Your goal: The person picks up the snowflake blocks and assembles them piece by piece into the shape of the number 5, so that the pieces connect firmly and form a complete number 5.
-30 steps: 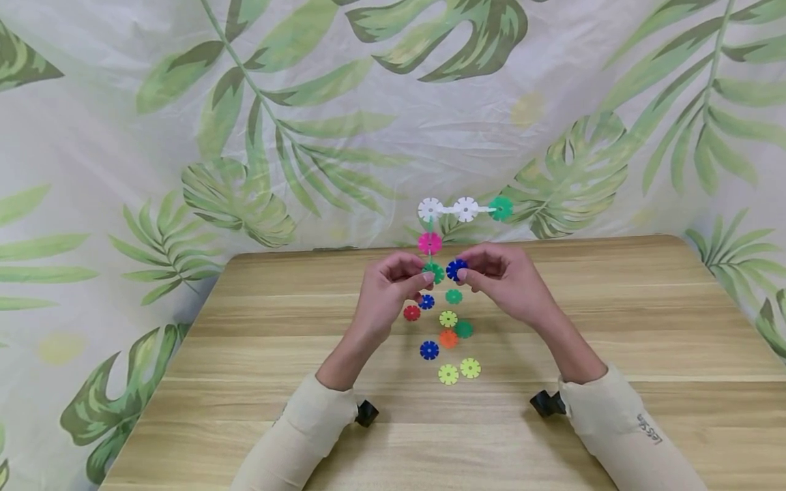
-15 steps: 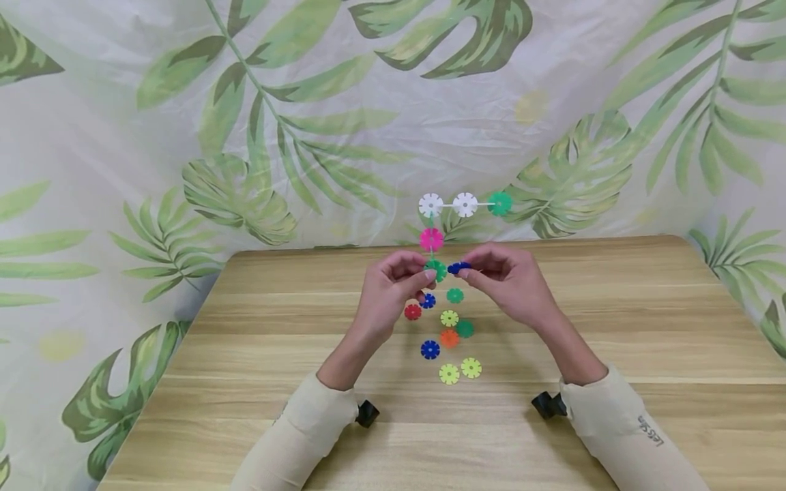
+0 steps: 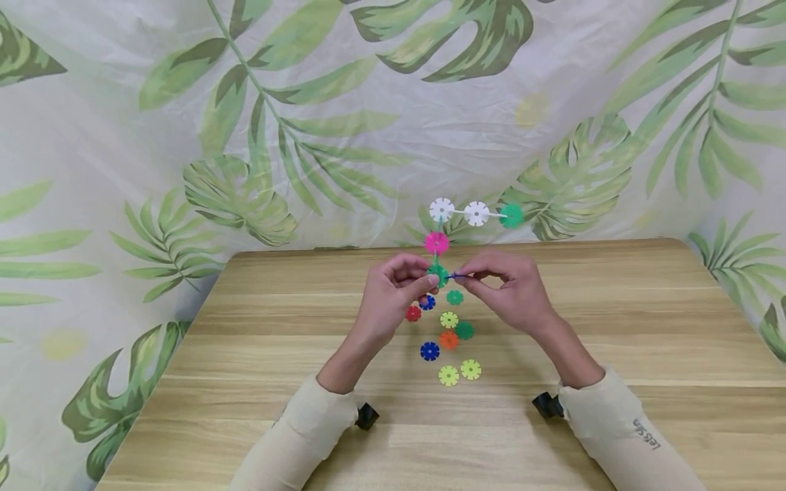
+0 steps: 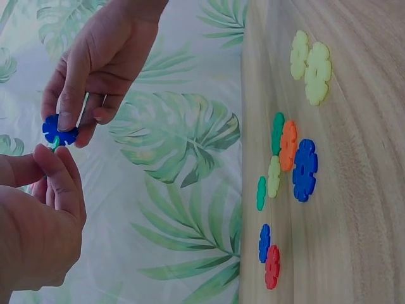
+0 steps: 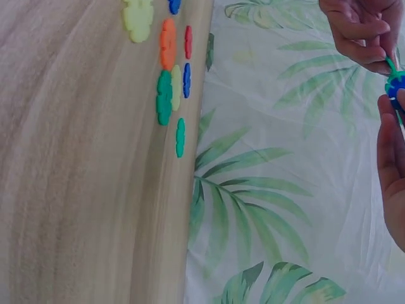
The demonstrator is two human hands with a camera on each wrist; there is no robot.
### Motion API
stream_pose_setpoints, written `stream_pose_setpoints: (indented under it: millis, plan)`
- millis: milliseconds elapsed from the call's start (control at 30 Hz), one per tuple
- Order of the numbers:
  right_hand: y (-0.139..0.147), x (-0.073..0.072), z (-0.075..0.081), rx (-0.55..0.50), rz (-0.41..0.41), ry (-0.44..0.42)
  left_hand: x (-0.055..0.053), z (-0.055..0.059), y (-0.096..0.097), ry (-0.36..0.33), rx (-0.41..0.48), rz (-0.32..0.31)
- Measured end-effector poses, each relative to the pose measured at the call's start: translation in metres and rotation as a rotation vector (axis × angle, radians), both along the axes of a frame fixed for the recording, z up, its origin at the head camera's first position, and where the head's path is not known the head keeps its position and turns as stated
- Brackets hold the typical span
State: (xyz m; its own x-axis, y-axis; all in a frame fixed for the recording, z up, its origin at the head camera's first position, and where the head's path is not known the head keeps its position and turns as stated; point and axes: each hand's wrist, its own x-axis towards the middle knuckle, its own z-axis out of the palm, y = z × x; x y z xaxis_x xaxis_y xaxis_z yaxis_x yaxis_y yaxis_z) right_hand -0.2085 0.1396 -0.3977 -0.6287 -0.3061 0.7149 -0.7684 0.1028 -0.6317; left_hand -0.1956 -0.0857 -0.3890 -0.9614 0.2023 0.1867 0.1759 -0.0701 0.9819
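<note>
Between thumb and fingers, my left hand pinches a green notched disc, the lowest piece of a joined chain held up above the table. From it the chain climbs through a pink disc to a white disc, then runs right through a second white disc to a green end disc. My right hand pinches a blue notched disc, turned edge-on in the head view. Its edge meets the rim of the held green disc; how deep the notches sit is too small to tell.
Loose discs lie on the wooden table below the hands: red, blue, orange, green and several yellow ones, such as one yellow disc. A leaf-print cloth hangs behind the table.
The right hand has turned the blue disc from face-on to edge-on and brought it left against the green disc. The chain's top has swung slightly right.
</note>
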Motion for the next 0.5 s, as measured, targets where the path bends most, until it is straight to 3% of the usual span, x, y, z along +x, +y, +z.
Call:
stream_pose_setpoints:
  millis: [500]
  plan:
    - [-0.0047,-0.0026,-0.0055,-0.097,0.057,0.152,0.0083,0.0057,0.0016,0.039,0.033,-0.008]
